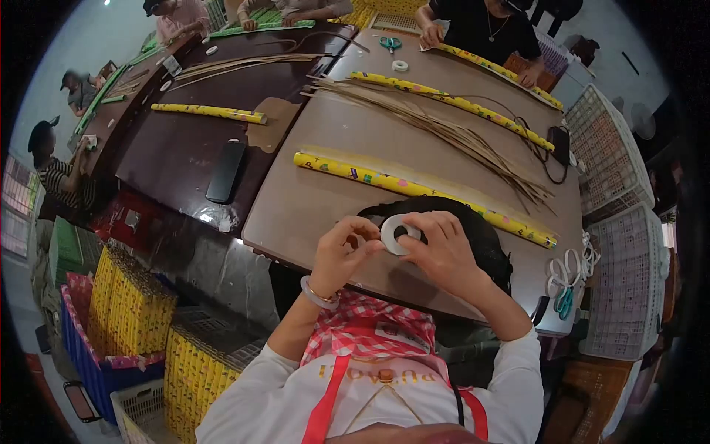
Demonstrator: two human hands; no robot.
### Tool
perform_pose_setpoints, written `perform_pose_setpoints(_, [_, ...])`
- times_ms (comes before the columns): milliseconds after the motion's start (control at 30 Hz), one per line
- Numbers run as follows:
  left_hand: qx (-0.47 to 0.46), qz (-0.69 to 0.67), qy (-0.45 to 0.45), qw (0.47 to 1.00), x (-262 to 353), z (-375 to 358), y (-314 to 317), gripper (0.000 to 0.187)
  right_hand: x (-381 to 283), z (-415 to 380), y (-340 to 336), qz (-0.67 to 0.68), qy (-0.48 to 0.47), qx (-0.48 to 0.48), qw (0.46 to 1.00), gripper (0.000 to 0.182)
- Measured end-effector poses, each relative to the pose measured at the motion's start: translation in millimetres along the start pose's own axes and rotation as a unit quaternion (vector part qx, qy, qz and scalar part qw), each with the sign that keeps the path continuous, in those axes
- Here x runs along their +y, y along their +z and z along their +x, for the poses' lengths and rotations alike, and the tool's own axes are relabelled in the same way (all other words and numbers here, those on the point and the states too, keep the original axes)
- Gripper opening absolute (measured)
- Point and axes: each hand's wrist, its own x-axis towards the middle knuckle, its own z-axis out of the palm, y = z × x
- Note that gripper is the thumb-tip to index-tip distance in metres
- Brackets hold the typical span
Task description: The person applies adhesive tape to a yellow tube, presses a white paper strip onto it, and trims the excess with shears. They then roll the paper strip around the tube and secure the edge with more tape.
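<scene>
My right hand is closed round a white roll of tape above the front edge of the brown table. The fingers of my left hand are pinched at the roll's left side; whether a tape end is between them is too small to tell. Just beyond my hands lies a long yellow patterned roll, slanting down to the right. Behind my right hand is a black bag or cloth.
Long thin strips and another yellow roll lie farther back. A black phone rests on the dark table at left. Teal scissors are at the right corner, beside white baskets. A co-worker sits opposite.
</scene>
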Motion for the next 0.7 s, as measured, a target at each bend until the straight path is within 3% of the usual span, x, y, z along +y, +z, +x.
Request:
perform_pose_setpoints(200, [0.05,0.055,0.082,0.994,-4.3,1.1,7.6,0.016,-3.8,2.2,4.7,0.011,0.02,0.041,0.999,0.033])
perform_pose_setpoints(467, [-0.032,0.0,-0.006,0.999,1.5,0.2,2.6,0.016,-4.4,-8.3,12.0,0.025,0.031,0.041,0.998,0.043])
perform_pose_setpoints(700, [-0.028,-0.016,0.019,0.999,-6.1,-1.1,2.8,0.019,-5.6,-9.1,13.5,0.025,0.035,0.027,0.999,0.042])
